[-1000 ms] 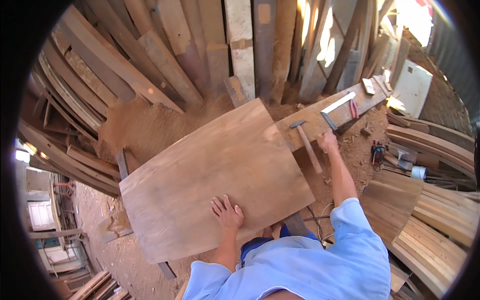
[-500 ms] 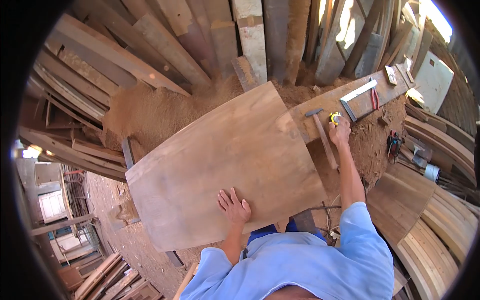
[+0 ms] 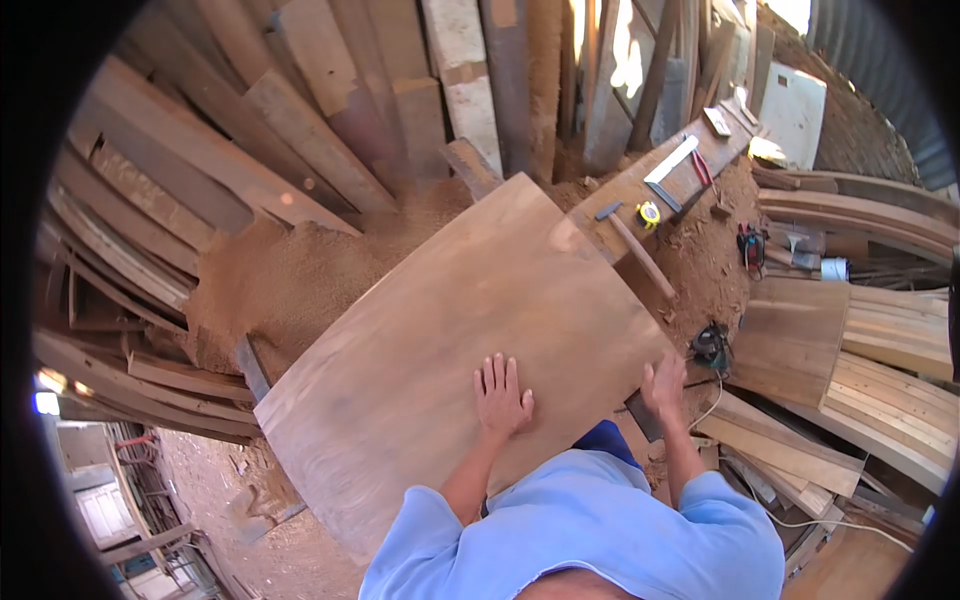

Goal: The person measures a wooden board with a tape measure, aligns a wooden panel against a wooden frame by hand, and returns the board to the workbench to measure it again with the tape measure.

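A large wooden panel (image 3: 440, 330) lies flat in front of me. My left hand (image 3: 503, 397) rests on it near the front edge, palm down with fingers spread. At the panel's right corner is my right hand (image 3: 664, 386), its fingers curled at the edge; what they grip, if anything, is hard to make out. Beyond the panel, a plank (image 3: 607, 240) bears a yellow tape measure (image 3: 648, 214), a hammer (image 3: 638, 252), a try square (image 3: 672, 166) and red-handled pliers (image 3: 702, 168).
A power tool (image 3: 711, 347) with a cord lies right of my right hand. Stacked boards (image 3: 890, 370) fill the right side. Upright planks (image 3: 460, 80) lean at the back, behind a sawdust heap (image 3: 290, 275). A white panel (image 3: 793, 115) stands at the back right.
My right hand has left the tape measure on the plank and come back to the panel's right corner. The panel appears turned, and my left hand lies farther right in view.
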Tool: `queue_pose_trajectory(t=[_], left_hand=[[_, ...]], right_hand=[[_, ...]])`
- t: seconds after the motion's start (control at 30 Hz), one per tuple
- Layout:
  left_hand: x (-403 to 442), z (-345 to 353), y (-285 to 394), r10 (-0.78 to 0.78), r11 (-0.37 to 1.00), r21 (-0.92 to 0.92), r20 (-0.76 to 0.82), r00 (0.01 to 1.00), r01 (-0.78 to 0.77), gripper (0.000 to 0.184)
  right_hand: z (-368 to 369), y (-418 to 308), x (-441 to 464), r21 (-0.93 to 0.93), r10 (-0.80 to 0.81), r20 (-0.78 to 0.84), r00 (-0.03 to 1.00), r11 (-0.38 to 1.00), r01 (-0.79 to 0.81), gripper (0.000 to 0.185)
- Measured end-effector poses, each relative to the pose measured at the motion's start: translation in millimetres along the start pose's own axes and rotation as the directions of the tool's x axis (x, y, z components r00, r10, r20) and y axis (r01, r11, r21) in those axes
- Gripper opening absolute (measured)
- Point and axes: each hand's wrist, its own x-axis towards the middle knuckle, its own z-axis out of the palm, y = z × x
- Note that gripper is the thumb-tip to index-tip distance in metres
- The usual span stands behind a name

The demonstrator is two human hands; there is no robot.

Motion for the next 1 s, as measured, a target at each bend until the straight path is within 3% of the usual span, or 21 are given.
queue_pose_trajectory(t=[0.1, 0.13, 0.17, 0.23, 0.27, 0.33, 0.4, 0.47, 0.53, 0.63, 0.77, 0.83, 0.87, 0.9, 0.93, 0.97, 1.0], left_hand=[[36, -6, -63, -0.026, 0.998, 0.053, -0.053, 0.998, 0.029, 0.068], [46, -6, -89, -0.092, 0.991, 0.09, -0.11, 0.99, 0.102, 0.068], [55, -8, -116, -0.157, 0.976, 0.124, -0.166, 0.974, 0.178, 0.067], [64, -16, -167, -0.291, 0.936, 0.127, -0.247, 0.924, 0.329, 0.066], [64, -23, -190, -0.333, 0.914, 0.14, -0.277, 0.901, 0.381, 0.066], [55, -34, -231, -0.392, 0.879, 0.153, -0.307, 0.867, 0.452, 0.066], [38, -42, -266, -0.517, 0.819, 0.109, -0.289, 0.806, 0.564, 0.065], [14, -51, -281, -0.528, 0.797, 0.133, -0.322, 0.786, 0.589, 0.065], [3, -56, -291, -0.53, 0.778, 0.156, -0.357, 0.769, 0.608, 0.064], [-3, -56, -304, -0.492, 0.798, 0.171, -0.368, 0.789, 0.578, 0.064], [30, -50, -328, -0.512, 0.773, 0.202, -0.362, 0.779, 0.601, 0.064], [54, -56, -343, -0.5, 0.788, 0.202, -0.34, 0.796, 0.581, 0.064], [66, -62, -350, -0.541, 0.779, 0.216, -0.244, 0.805, 0.589, 0.065], [79, -69, -357, -0.573, 0.773, 0.232, -0.146, 0.806, 0.591, 0.066], [92, -83, -364, -0.605, 0.78, 0.191, -0.014, 0.796, 0.596, 0.064], [104, -96, -368, -0.618, 0.785, 0.152, 0.123, 0.777, 0.6, 0.064], [111, -105, -367, -0.639, 0.758, 0.255, 0.103, 0.762, 0.601, 0.065]], right_hand=[[3, -29, -63, 0.042, 0.114, 0.154, 0.981, 0.992, -0.122, 0.061], [-6, -54, -82, 0.083, 0.162, 0.269, 0.949, 0.978, -0.19, 0.068], [7, -64, -95, 0.074, 0.143, 0.266, 0.953, 0.983, -0.168, 0.068], [34, -69, -112, 0.194, 0.235, 0.334, 0.913, 0.931, -0.31, 0.086], [43, -71, -109, 0.183, 0.219, 0.336, 0.916, 0.939, -0.291, 0.086], [57, -76, -104, 0.114, 0.338, 0.391, 0.856, 0.905, -0.409, 0.097], [57, -87, -103, 0.022, 0.337, 0.402, 0.851, 0.926, -0.377, 0.098], [36, -113, -100, -0.07, 0.34, 0.405, 0.849, 0.937, -0.342, 0.099], [7, -151, -99, -0.127, 0.443, 0.474, 0.761, 0.89, -0.438, 0.098], [27, -130, -98, -0.176, 0.455, 0.481, 0.749, 0.887, -0.426, 0.096], [70, -75, -105, -0.029, 0.335, 0.388, 0.858, 0.935, -0.352, 0.098], [77, -60, -109, 0.101, 0.209, 0.25, 0.945, 0.965, -0.24, 0.09], [76, -56, -109, 0.092, 0.229, 0.239, 0.944, 0.962, -0.257, 0.09], [70, -64, -106, 0.261, 0.395, 0.474, 0.787, 0.791, -0.554, 0.079], [66, -69, -107, 0.333, 0.436, 0.7, 0.566, 0.502, -0.798, 0.07], [70, -67, -115, 0.338, 0.46, 0.685, 0.565, 0.486, -0.806, 0.07], [83, -65, -122, 0.504, 0.35, 0.758, 0.55, 0.22, -0.835, 0.059]])
